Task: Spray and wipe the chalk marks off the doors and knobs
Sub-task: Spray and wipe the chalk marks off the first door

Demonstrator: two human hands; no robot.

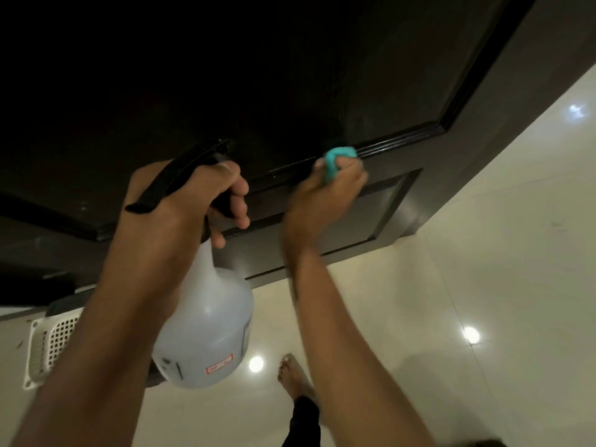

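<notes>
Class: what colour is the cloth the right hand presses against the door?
Teal cloth, best seen in the head view.

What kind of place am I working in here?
Probably indoors in a home: a dark panelled wooden door, glossy cream floor tiles reflecting ceiling lights, and a white plastic basket by the wall. The person is barefoot.

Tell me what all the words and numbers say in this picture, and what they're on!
None can be read.
Spray bottle: a red-bordered label low on its side, too blurred to read.
Spray bottle: dark markings beside that label, too small and blurred.
Door, cloth, basket: no writing visible.
</notes>
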